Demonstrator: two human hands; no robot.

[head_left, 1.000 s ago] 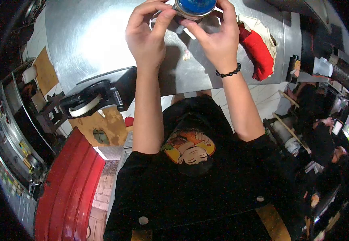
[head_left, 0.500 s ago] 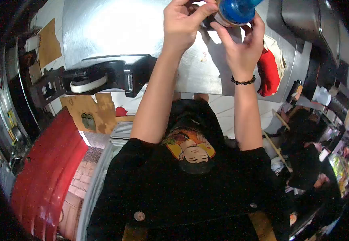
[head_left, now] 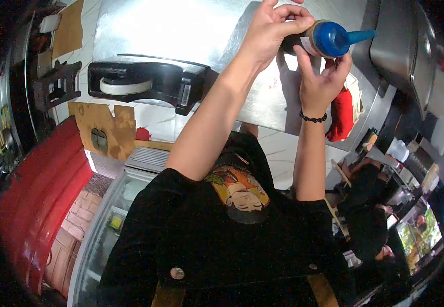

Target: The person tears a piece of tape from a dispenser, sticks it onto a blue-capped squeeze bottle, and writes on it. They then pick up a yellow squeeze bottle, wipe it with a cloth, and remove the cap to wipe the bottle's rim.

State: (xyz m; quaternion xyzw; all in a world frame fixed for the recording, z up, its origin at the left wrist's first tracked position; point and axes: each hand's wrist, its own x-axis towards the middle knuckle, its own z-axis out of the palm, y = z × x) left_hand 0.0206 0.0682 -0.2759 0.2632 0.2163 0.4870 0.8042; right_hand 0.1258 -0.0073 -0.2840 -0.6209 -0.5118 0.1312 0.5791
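Note:
Both hands hold a squeeze bottle (head_left: pixel 329 39) above the metal table. It has a blue cap, a long blue nozzle pointing right, a pale label and a dark body. The bottle lies tipped on its side in the air. My left hand (head_left: pixel 275 28) grips the body from the left, thumb near the cap's collar. My right hand (head_left: pixel 322 84), with a black bead bracelet at the wrist, has its fingers closed around the underside near the label and cap. The far end of the body is partly hidden by my left hand.
A black tape dispenser (head_left: pixel 148 84) stands at the near edge of the metal table (head_left: pixel 181 30). A red and cream cloth item (head_left: pixel 342 117) lies right of my right hand. Cardboard (head_left: pixel 104 128) and a glass-topped freezer (head_left: pixel 114 220) are lower left. Another person (head_left: pixel 365 199) is at right.
In the view, the bottle and both hands have shifted down, and right. The nozzle, formerly cut off at the top edge, now shows in full. Both hands still hold the bottle.

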